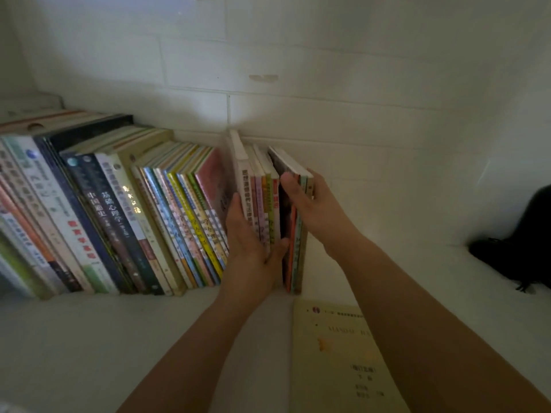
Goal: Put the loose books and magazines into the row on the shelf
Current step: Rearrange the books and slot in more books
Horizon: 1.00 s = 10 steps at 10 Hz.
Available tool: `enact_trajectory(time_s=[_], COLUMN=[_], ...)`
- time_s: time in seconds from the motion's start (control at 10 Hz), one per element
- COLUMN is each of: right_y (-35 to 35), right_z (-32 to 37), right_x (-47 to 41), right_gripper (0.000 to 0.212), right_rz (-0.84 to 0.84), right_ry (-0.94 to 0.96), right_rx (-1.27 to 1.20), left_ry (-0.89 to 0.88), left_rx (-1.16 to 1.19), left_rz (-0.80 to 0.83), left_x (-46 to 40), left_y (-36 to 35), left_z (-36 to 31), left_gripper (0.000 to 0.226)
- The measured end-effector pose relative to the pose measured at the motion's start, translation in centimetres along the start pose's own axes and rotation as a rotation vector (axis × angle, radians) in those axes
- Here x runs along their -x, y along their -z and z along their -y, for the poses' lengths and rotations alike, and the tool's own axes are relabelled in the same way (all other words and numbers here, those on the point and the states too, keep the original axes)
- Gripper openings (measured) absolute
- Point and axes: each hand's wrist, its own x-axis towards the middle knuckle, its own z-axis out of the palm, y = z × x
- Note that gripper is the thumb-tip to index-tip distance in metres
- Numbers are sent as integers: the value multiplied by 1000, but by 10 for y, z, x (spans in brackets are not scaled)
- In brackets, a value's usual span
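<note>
A long row of books [125, 210] stands on the white shelf [89, 338], leaning left. At its right end a small upright bundle of thin books [268, 186] is separated from the row by a narrow gap. My left hand [250, 242] presses against the bundle's left side and spines, thumb at its lower front. My right hand [313, 210] clasps the last few thin books [293, 257] on the bundle's right side, fingers on the outer cover, thumb on the spines. A pale yellow book [337, 359] lies flat on the shelf, partly under my right forearm.
A white brick wall [328, 99] backs the shelf. A black fabric object [518, 248] sits at the far right. Bare shelf surface lies between the bundle and the black object, and in front of the row.
</note>
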Motion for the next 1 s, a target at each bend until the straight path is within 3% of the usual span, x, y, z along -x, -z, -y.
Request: enact_trajectory(time_s=[0.1, 0.3, 0.5, 0.6, 0.9, 1.0], right_y=[-9, -12, -7, -11, -21, -22], right_z=[-25, -52, -51, -61, -66, -67], right_x=[10, 30, 36, 29, 27, 25], right_gripper=[90, 27, 35, 68, 94, 100], right_rz=[28, -148, -137, -126, -61, -72], right_ry=[-46, 46, 148, 129, 103, 117], right_rx=[17, 160, 334, 250, 245, 267], left_ry=[-29, 38, 72, 107, 225, 222], left_rx=[-23, 65, 187, 279, 402, 359], left_rz=[-21, -72, 102, 220, 239, 249], left_x=[-10, -1, -1, 0, 10, 15], left_y=[2, 9, 19, 20, 24, 36], left_z=[8, 5, 9, 13, 16, 12], left_gripper=[92, 95, 76, 72, 60, 46])
